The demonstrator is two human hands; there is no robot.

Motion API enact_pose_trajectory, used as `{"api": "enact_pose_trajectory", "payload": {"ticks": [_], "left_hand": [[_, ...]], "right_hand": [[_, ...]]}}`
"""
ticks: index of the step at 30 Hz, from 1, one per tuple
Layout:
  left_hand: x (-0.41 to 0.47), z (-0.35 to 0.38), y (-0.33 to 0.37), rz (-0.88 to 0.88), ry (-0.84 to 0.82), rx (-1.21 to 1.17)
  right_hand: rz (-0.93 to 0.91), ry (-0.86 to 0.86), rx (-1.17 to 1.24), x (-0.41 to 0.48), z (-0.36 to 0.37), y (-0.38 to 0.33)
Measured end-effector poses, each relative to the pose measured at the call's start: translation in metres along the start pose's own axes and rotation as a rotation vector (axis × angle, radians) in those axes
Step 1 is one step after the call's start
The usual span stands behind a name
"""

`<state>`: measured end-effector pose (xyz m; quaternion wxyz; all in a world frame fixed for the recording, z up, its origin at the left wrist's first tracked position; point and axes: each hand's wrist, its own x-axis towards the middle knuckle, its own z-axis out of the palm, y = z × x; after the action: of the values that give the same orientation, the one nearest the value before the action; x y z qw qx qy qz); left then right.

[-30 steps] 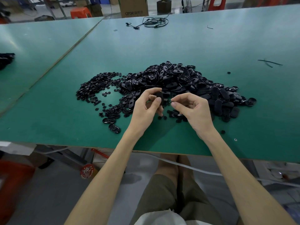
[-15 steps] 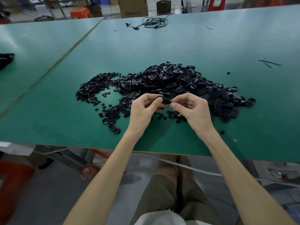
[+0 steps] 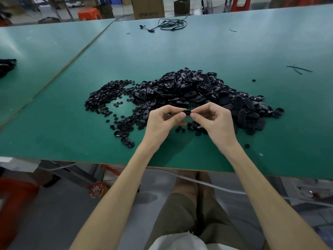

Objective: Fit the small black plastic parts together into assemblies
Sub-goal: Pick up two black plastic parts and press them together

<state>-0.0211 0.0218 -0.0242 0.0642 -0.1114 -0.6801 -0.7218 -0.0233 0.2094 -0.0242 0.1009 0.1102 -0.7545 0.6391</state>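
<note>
Pinching apparently one part [image 3: 188,112], left hand [image 3: 160,124], right hand [image 3: 218,123]

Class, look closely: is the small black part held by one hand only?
No: the left hand and the right hand both pinch the black part between their fingertips.

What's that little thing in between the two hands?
A small black plastic part, pinched at its ends by the left hand and the right hand. The head view shows it.
</note>
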Motion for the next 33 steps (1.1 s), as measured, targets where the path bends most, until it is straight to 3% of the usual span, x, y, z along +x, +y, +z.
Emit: {"api": "enact_pose_trajectory", "payload": {"ticks": [24,33], "left_hand": [[0.0002,0.0005,-0.0013,-0.066,-0.062,0.042],[-0.0016,0.0005,0.0023,-0.081,-0.057,-0.043]], "right_hand": [[-0.011,0.006,-0.025,-0.0001,0.0010,-0.0025],[0.028,0.039,-0.007,0.0000,-0.0008,-0.0053]]}}
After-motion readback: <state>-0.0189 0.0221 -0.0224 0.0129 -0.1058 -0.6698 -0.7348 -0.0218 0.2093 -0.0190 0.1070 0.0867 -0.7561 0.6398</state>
